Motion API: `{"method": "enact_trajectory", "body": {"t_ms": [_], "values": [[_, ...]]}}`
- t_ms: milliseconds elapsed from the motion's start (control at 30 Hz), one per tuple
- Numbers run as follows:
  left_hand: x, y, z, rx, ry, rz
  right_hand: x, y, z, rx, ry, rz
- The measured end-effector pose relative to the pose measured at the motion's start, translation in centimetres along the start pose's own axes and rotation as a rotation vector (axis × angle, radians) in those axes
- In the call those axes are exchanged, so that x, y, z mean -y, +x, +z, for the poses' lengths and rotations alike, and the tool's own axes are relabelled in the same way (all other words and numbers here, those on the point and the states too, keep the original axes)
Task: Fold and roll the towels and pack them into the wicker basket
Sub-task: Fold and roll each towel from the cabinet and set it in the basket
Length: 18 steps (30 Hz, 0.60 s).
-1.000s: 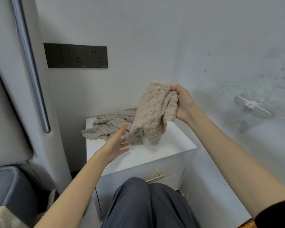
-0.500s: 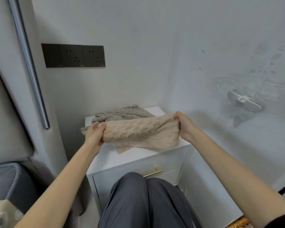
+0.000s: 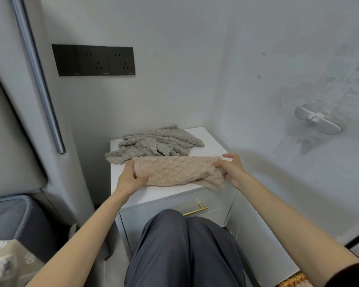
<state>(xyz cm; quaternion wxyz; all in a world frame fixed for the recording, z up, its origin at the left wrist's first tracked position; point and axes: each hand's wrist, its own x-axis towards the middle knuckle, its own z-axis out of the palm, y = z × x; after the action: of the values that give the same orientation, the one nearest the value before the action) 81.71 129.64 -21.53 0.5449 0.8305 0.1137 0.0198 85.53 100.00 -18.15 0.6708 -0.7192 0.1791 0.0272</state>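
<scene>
Held a beige towel (image 3: pixel 174 170) stretched by its two short ends at the centre of the frame, low at the front of the white desk (image 3: pixel 207 137); could not tell whether it rested there or hung just above. Gripped the left end with the left hand (image 3: pixel 130 180), fingers (image 3: pixel 141 179) curled under the cloth. Bunched the right end in the right hand (image 3: pixel 230 168), fingers closed on the gathered corner, with a loose flap drooping past the desk's front edge. Set the towel's long axis side to side across the frame, roughly level, with one hand at each end and neither nearer than the other. Touched nothing of the grey towel (image 3: pixel 155 143), crumpled just behind toward the upper middle, its near edge meeting the beige one. Caught only a sliver of the wicker basket (image 3: pixel 292 280) in the bottom right corner, well apart from the towel, on the right arm's side. Probably needed next to lay the cloth flat and fold one end toward the other along that axis.
</scene>
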Motion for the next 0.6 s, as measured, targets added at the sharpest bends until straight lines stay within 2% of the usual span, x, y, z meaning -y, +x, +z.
{"method": "enact_trajectory", "body": {"t_ms": [267, 433, 500, 600], "values": [[-3.3, -0.2, -2.4, -0.38, 0.23, 0.372, 2.4, -1.1, -1.0, 0.159, 0.013, -0.214], [-4.5, -0.4, -3.1, -0.503, 0.385, 0.473, 3.4, -1.9, -1.4, 0.15, 0.095, -0.289], [-5.0, -0.3, -3.5, -0.506, 0.335, 0.476, 3.8, -2.1, -1.6, 0.122, 0.106, -0.323], [-6.2, -0.1, -3.9, -0.404, 0.026, 0.408, 4.4, -2.3, -1.9, 0.071, 0.149, -0.346]]}}
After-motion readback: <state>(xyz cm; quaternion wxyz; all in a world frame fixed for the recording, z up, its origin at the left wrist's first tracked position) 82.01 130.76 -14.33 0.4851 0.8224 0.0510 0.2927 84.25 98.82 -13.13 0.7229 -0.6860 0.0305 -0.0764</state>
